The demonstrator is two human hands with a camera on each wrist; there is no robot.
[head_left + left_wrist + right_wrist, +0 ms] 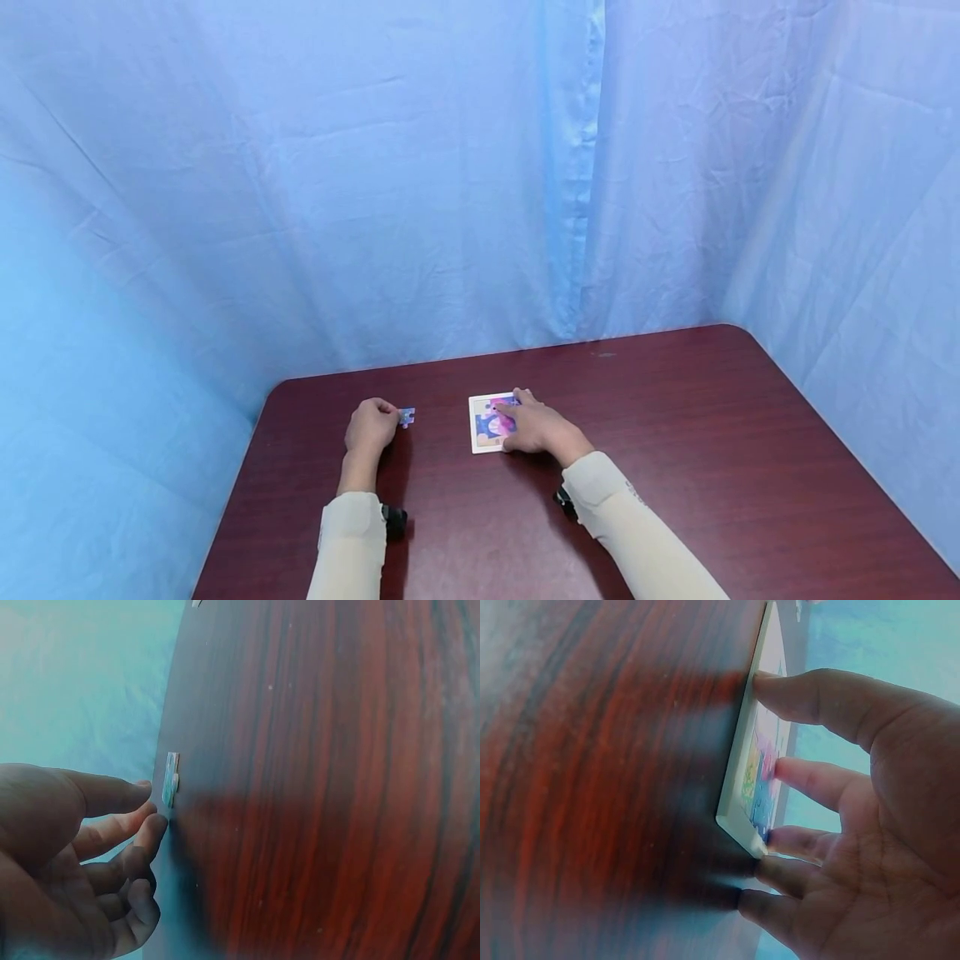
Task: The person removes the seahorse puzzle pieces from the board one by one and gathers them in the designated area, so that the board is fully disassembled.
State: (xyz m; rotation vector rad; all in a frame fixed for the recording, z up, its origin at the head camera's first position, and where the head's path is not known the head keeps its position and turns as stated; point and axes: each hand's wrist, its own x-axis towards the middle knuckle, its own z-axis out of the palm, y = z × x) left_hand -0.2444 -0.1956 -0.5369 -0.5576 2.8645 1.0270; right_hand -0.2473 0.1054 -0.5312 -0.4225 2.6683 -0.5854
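My left hand (372,425) is low over the left part of the table, its fingers loosely bent. A small blue jigsaw piece (406,417) lies by its fingertips. In the left wrist view the thumb and forefinger nearly meet, with the piece (171,778) just beyond them. My right hand (542,429) rests with spread fingers on a white-framed jigsaw puzzle (474,437). In the right wrist view the thumb touches one edge of the frame (735,772), the forefinger touches the picture, and other fingers reach the opposite edge. The hand hides much of the pink and blue picture.
Both hands work over a dark red wood-grain table (712,458) with rounded far corners. Blue cloth curtains (420,183) hang behind it and along both sides. A dark wrist camera (394,522) sits below the left sleeve cuff.
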